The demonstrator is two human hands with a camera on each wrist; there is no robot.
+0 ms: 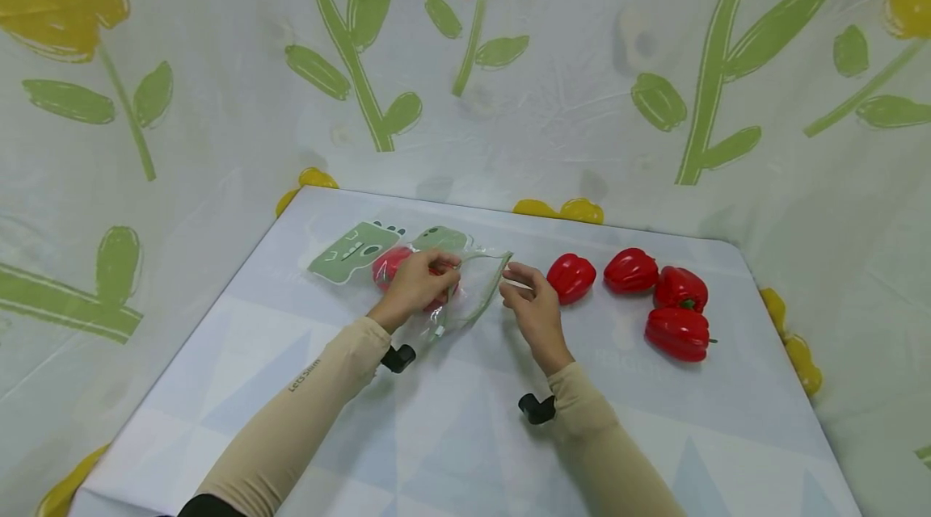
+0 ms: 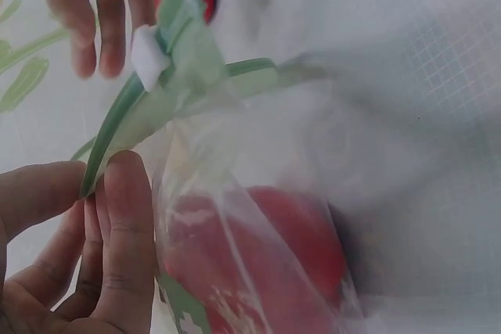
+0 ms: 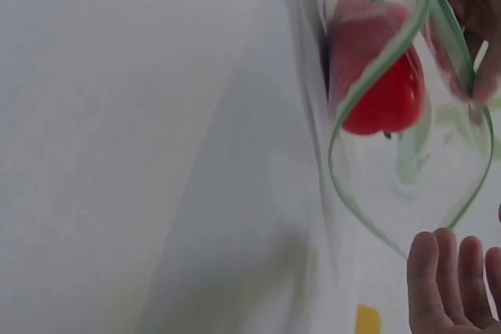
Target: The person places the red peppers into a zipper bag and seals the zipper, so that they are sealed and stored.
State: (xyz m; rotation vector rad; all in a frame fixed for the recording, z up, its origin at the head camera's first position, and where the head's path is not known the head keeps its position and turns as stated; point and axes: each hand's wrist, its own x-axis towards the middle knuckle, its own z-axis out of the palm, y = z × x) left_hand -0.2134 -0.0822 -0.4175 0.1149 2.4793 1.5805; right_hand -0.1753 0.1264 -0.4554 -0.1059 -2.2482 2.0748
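Note:
A clear zip bag [image 1: 476, 283] with a green rim lies mouth-open between the hands. My left hand [image 1: 420, 284] pinches the near strip of that rim between thumb and fingers. At one end of the zip is a white slider [image 2: 149, 58]. Red bell pepper [image 3: 383, 99] shows through the plastic, partly behind the left hand in the head view. On the other side of the mouth, my right hand [image 1: 537, 308] has its fingers extended close to the rim, gripping nothing. Just beyond it sits a loose red bell pepper [image 1: 571, 278].
Further right, more red bell peppers stand in a cluster, among them one at the back [image 1: 630, 271] and one nearest me [image 1: 678, 334]. Green cartoon print [image 1: 356, 249] marks the left part of the bag. A flower-patterned curtain [image 1: 567, 97] rises behind the pale table [image 1: 465, 452].

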